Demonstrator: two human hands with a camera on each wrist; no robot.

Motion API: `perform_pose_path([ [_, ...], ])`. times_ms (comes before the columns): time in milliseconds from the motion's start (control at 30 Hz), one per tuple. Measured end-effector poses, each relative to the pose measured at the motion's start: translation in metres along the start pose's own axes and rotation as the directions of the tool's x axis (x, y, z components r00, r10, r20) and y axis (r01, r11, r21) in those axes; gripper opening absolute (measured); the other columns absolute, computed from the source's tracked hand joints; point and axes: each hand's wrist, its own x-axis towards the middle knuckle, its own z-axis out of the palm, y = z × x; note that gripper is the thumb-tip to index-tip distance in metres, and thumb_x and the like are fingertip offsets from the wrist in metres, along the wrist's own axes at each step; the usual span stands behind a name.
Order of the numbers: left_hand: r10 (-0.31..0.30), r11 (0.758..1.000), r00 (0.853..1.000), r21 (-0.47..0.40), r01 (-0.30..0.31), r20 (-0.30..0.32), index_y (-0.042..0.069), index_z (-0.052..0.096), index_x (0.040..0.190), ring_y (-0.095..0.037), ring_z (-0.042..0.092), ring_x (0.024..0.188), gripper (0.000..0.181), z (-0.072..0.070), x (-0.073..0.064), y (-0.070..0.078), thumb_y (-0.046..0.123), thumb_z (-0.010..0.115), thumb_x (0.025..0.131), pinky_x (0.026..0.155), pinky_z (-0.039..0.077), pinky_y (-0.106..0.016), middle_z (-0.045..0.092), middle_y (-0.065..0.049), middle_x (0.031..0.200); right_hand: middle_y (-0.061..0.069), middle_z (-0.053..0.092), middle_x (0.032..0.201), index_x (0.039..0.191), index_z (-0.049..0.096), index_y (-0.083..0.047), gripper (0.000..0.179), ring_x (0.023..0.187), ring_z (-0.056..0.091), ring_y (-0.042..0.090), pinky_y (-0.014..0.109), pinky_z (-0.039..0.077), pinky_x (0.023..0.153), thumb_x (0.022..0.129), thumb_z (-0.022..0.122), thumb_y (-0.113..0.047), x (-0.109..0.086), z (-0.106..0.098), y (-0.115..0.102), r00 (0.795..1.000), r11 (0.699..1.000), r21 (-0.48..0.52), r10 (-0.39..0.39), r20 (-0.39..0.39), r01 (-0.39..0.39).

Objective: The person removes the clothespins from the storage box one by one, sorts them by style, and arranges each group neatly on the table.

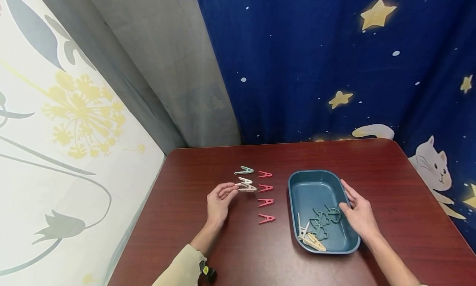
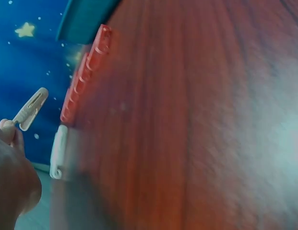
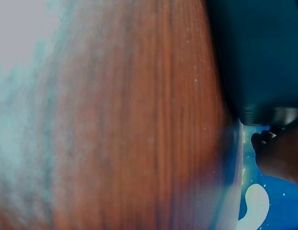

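My left hand (image 1: 219, 201) pinches a pale beige clothespin (image 1: 248, 188) by one end, its other end pointing right. In the left wrist view the held clothespin (image 2: 32, 109) is raised above the table's surface. Just behind it, a white clothespin (image 1: 244, 180) lies on the table, with a light green clothespin (image 1: 244, 170) farther back. My right hand (image 1: 358, 213) holds the right side of a blue tray (image 1: 312, 193), thumb over the rim and fingers along the outer wall. Inside the tray are dark green shaped clips (image 1: 321, 218) and several white and cream clothespins (image 1: 314, 241) at the near left corner.
Several red clothespins (image 1: 266, 202) lie in a column between my left hand and the tray. The dark red wooden table (image 1: 182, 174) ends at a grey curtain (image 1: 178, 63) and a blue starry curtain (image 1: 297, 71). A patterned white panel (image 1: 74, 187) borders its left side.
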Motion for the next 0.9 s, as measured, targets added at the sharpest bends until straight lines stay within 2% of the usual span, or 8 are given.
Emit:
perform_pose_path([
  [133,-0.039,0.999,0.999,0.034,0.039,-0.001,-0.013,0.071,0.114,-0.013,0.078,0.091,0.027,-0.01,-0.003,-0.007,-0.015,0.078,0.088,0.079,0.059,-0.021,0.076,-0.03,0.105,0.028,0.05,0.153,0.165,0.039,-0.01,0.073,0.133,0.055,0.045,0.003,0.041,0.079,0.098,0.062,0.006,0.001,0.0,0.0,1.0,1.0,0.0,0.0,0.001,0.0],
  [333,-0.08,0.993,0.997,0.082,0.079,0.009,-0.013,0.07,0.117,-0.017,0.078,0.094,0.029,-0.015,-0.008,-0.015,-0.011,0.079,0.089,0.079,0.059,-0.02,0.076,-0.028,0.106,0.029,0.05,0.152,0.165,0.039,-0.009,0.073,0.132,0.055,0.046,0.003,0.041,0.079,0.097,0.062,0.007,0.001,0.0,0.0,1.0,1.0,-0.002,-0.008,-0.002,0.008],
  [533,-0.093,0.989,0.996,0.117,0.091,0.013,-0.012,0.071,0.116,-0.034,0.078,0.098,0.028,-0.02,-0.009,-0.021,-0.013,0.078,0.089,0.08,0.06,-0.023,0.077,-0.027,0.105,0.029,0.049,0.152,0.165,0.039,-0.009,0.073,0.132,0.054,0.046,0.007,0.042,0.075,0.097,0.062,0.007,0.0,0.0,0.001,1.0,1.0,-0.003,-0.006,0.002,0.006],
  [667,-0.088,0.978,0.996,0.191,0.082,0.021,-0.009,0.073,0.116,-0.036,0.077,0.099,0.027,-0.023,-0.01,-0.022,-0.012,0.079,0.089,0.08,0.06,-0.023,0.079,-0.021,0.104,0.028,0.05,0.152,0.164,0.039,-0.009,0.073,0.131,0.055,0.042,0.007,0.043,0.075,0.097,0.062,0.007,0.0,0.0,0.002,1.0,1.0,-0.006,-0.017,-0.002,0.017],
  [767,-0.052,0.954,0.998,0.296,0.039,0.038,-0.005,0.076,0.115,-0.03,0.079,0.098,0.026,-0.026,-0.01,-0.022,-0.008,0.081,0.089,0.08,0.06,-0.021,0.08,-0.014,0.103,0.028,0.051,0.151,0.164,0.04,-0.009,0.073,0.13,0.056,0.037,0.006,0.043,0.078,0.096,0.062,0.007,0.0,0.0,0.002,1.0,1.0,-0.014,-0.024,-0.008,0.024],
  [900,0.005,0.889,0.998,0.456,-0.034,0.065,0.0,0.078,0.114,-0.02,0.079,0.096,0.024,-0.03,-0.011,-0.021,-0.001,0.083,0.09,0.078,0.058,-0.017,0.082,-0.003,0.101,0.029,0.051,0.15,0.163,0.041,-0.007,0.073,0.129,0.055,0.04,0.003,0.042,0.081,0.095,0.063,0.009,0.0,0.0,0.002,0.999,0.999,-0.004,-0.034,-0.015,0.034],
])
